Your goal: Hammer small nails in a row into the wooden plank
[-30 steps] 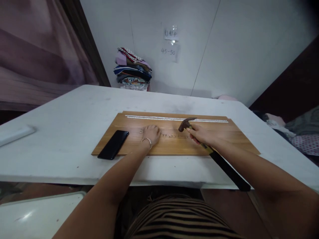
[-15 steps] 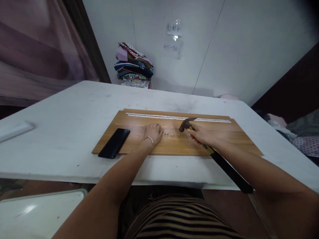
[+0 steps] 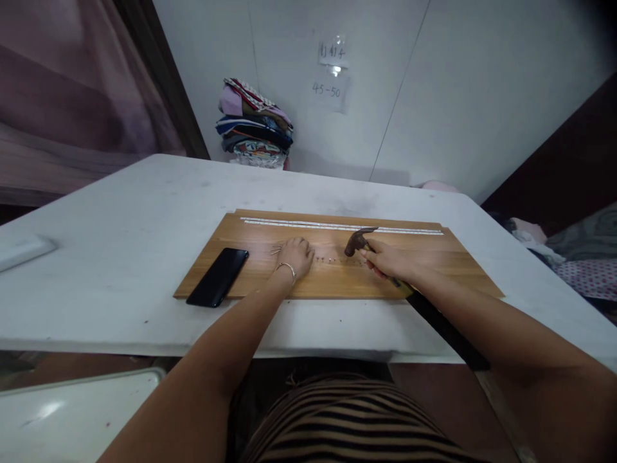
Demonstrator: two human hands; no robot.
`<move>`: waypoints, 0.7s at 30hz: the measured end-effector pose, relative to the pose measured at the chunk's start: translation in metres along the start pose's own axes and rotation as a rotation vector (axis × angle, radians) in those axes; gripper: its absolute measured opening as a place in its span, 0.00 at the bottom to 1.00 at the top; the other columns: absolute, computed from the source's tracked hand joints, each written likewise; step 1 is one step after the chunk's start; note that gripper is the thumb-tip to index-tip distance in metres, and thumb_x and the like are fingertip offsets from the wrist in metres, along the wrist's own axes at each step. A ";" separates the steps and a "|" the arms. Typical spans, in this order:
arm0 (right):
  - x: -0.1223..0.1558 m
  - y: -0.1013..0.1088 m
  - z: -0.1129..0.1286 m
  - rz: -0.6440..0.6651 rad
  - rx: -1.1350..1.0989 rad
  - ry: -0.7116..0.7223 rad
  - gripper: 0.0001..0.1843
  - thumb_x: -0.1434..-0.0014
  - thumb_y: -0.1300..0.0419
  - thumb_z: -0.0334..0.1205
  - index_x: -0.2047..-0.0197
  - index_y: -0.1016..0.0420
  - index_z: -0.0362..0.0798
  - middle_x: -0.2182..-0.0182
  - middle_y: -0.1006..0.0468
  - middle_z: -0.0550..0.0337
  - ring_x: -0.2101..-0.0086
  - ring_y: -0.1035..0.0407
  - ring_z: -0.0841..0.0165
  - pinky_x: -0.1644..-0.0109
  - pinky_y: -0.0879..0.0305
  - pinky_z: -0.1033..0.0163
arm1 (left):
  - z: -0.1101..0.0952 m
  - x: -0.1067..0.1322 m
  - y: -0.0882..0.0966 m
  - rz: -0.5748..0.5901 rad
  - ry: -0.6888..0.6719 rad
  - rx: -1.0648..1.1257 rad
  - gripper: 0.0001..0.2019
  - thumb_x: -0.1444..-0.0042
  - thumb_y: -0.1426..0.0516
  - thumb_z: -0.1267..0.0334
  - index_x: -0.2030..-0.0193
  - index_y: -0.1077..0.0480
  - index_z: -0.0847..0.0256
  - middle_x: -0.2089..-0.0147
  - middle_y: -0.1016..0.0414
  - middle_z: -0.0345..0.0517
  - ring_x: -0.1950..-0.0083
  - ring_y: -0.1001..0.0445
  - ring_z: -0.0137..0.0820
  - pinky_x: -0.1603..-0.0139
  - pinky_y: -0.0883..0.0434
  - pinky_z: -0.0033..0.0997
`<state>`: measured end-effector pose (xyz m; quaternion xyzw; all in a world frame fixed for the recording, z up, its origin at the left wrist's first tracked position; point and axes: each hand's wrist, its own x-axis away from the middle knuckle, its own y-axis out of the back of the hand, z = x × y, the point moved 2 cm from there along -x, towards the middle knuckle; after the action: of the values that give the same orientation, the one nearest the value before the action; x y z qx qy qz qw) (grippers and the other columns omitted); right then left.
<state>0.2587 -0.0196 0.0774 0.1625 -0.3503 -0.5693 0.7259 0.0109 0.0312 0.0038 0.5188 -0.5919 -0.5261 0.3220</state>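
Note:
A claw hammer [image 3: 357, 242] with a black grip is in my right hand [image 3: 385, 258], held high on the handle close to its rusty head. The head hovers over or rests near a row of small nails [image 3: 330, 260] standing in the wooden board [image 3: 414, 283]; I cannot tell if it touches any. My left hand [image 3: 296, 256], with a bracelet on the wrist, lies on the board at the left end of that row. Its fingers are curled together, and whatever they pinch is hidden. Several loose nails [image 3: 276, 249] lie just left of it.
A black phone [image 3: 216, 278] lies across the board's left front edge. Two white measuring strips [image 3: 299, 224] run along the far side of the board. The white-covered table [image 3: 120, 257] extends around it. Folded clothes [image 3: 255, 125] are stacked against the wall, and a white object [image 3: 24, 251] lies far left.
The view has shifted slightly. Both hands and the hammer look nearly unmoved over the board.

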 end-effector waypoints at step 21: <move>-0.003 0.001 0.008 0.004 0.024 0.042 0.05 0.31 0.49 0.42 0.58 0.38 0.51 0.74 0.32 0.66 0.85 0.41 0.75 0.83 0.44 0.67 | 0.003 -0.002 -0.004 0.001 0.004 -0.022 0.13 0.36 0.49 0.58 0.57 0.25 0.61 0.48 0.25 0.57 0.43 0.30 0.45 0.40 0.35 0.44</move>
<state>0.2536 -0.0148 0.0828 0.1824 -0.3419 -0.5600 0.7323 0.0099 0.0345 -0.0004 0.5159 -0.5857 -0.5313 0.3294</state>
